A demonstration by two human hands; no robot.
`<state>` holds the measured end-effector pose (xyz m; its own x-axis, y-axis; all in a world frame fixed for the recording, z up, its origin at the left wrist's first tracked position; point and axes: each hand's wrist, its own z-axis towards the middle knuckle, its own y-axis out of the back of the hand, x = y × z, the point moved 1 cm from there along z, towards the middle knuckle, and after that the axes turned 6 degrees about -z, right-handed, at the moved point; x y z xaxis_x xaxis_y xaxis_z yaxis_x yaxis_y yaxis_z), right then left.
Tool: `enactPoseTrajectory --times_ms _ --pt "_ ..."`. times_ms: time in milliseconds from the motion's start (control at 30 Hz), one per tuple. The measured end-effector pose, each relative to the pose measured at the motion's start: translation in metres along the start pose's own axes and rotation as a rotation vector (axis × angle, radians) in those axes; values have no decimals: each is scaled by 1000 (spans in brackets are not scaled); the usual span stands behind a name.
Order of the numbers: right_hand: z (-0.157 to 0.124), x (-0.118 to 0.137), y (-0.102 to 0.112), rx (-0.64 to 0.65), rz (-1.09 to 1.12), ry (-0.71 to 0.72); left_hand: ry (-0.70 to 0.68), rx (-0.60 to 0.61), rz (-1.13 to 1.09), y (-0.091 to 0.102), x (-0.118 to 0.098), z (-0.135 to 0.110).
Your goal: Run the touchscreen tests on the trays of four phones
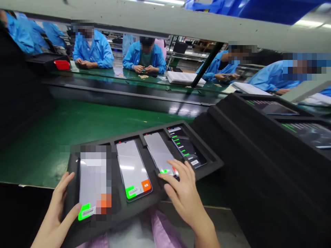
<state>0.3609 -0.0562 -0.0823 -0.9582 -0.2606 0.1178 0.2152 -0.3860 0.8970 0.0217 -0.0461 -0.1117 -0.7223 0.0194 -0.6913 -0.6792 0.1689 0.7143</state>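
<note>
A black foam tray (213, 160) lies tilted in front of me with several phones set in its slots. My left hand (60, 206) grips the tray's left edge, its thumb beside the lower corner of the leftmost phone (91, 179). That phone and the second phone (131, 162) show pale screens with green and orange corner patches. Over the lower end of the third phone (157, 146) my right hand (183, 193) is open, fingers spread; I cannot tell whether the fingertips touch the glass. The rightmost phone (190, 148) has a dark screen with green bars.
Stacked black foam trays (232, 137) rise on the right, with phones in the top one. Another dark stack (23, 82) stands at left. Beyond the green bench (90, 120), several co-workers in blue coats sit across a dark rail (124, 94). A white beam (155, 20) crosses overhead.
</note>
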Motion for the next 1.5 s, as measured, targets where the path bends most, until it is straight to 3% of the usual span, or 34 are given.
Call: enactPoseTrajectory --times_ms 100,200,367,433,700,900,1167,1500 --pt "10 25 -2 90 67 204 11 -26 -49 -3 -4 1" --pt "16 42 -5 125 91 301 45 -57 -134 -8 -11 2" --pt "23 37 -11 36 113 389 58 -387 -586 -13 -20 5" --pt "28 34 -14 19 121 422 85 -452 -691 -13 -22 7" --pt "42 38 -23 -4 226 484 97 -422 -759 -7 -26 19" --pt "35 27 -29 -12 194 394 69 -213 -752 -10 -28 16" --pt "34 24 -45 69 -116 262 85 -341 -575 -5 -30 31" --pt "32 22 -36 17 -1 205 91 -316 -650 -11 -34 21"
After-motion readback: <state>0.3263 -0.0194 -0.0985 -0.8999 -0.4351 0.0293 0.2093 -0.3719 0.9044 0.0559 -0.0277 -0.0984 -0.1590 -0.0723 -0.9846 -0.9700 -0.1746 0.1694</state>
